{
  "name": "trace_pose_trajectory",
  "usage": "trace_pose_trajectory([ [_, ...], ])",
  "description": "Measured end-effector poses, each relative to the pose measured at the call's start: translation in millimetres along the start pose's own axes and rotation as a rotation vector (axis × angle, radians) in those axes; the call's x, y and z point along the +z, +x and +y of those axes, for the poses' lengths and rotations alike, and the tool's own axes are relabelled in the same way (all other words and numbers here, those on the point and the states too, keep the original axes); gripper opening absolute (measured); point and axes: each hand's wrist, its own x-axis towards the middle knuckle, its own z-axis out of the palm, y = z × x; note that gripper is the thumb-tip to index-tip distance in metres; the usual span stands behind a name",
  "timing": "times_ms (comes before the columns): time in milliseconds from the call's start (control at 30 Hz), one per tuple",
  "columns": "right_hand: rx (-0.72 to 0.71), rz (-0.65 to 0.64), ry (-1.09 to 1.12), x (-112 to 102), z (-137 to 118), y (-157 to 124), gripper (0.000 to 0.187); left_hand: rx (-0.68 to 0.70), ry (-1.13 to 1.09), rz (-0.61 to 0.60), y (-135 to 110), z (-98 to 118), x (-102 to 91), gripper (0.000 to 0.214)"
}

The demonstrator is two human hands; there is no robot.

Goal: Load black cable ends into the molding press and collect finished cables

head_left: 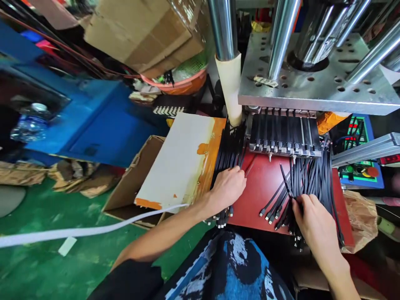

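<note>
My left hand lies on a bundle of black flat cables at the left side of a red work plate, fingers curled over the strands. My right hand rests on a second heap of black cables at the right, fingers bent into the strands near their metal plug ends. Behind both, a black ribbed mould sits under a steel press plate.
A white and orange board lies left of the plate over an open cardboard box. A blue machine, a control panel, steel columns, a crumpled brown bag and a green floor surround the spot.
</note>
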Motion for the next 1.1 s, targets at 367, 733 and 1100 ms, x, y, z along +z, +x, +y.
trace_pose_trajectory([
  [367, 0.182, -0.207, 1.142, -27.5, -63.1, -14.4, 0.037, 0.002, -1.518, -0.389, -24.2, 37.0, 30.7, 0.045],
  [733, 0.207, -0.302, 1.318, -19.4, -59.5, -13.7, 0.034, 0.073, -1.227, -0.223, -48.4, 41.3, 19.4, 0.034],
  [1100, 0.229, -0.092, 1.360, -10.8, -57.5, 2.5, 0.029, 0.310, -0.716, -0.218, -41.3, 34.2, 15.2, 0.028],
])
